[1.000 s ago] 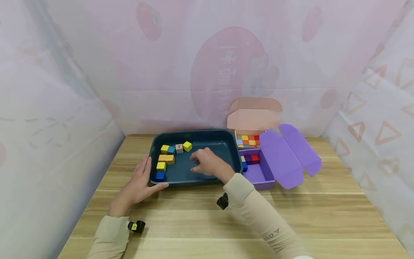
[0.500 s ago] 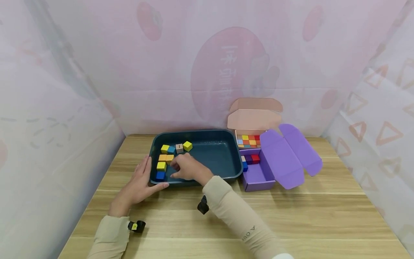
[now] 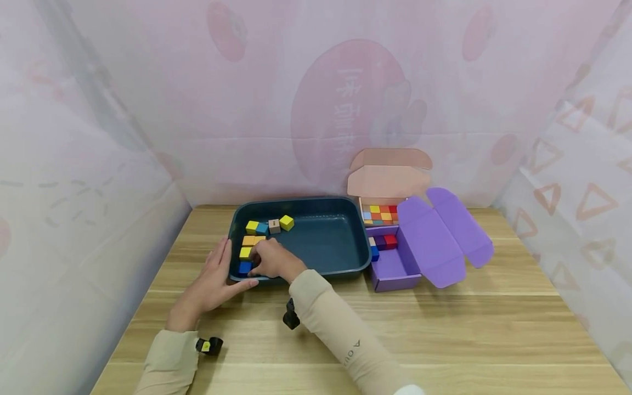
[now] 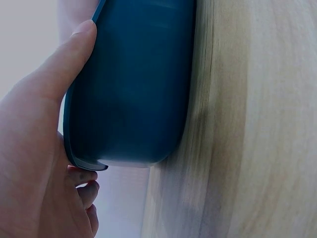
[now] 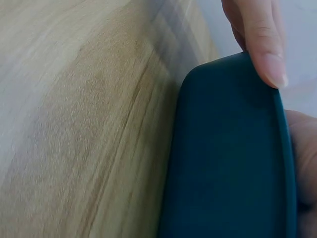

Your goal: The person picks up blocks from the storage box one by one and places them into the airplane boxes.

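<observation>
Blue block [image 3: 244, 267], head view only

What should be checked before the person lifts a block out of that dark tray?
1. Tray steadied: ok, the left hand rests against its near left corner.
2. Right hand at a block: ok, its fingers are down by the blue block and an orange block.
3. Block actually gripped: cannot tell, the fingertips are hidden.
4. Purple box open: ok, its flaps lie back.
5. Room in that box: ok, bare floor shows near its front.
6. Other blocks, like the yellow block, out of the way: ok.
</observation>
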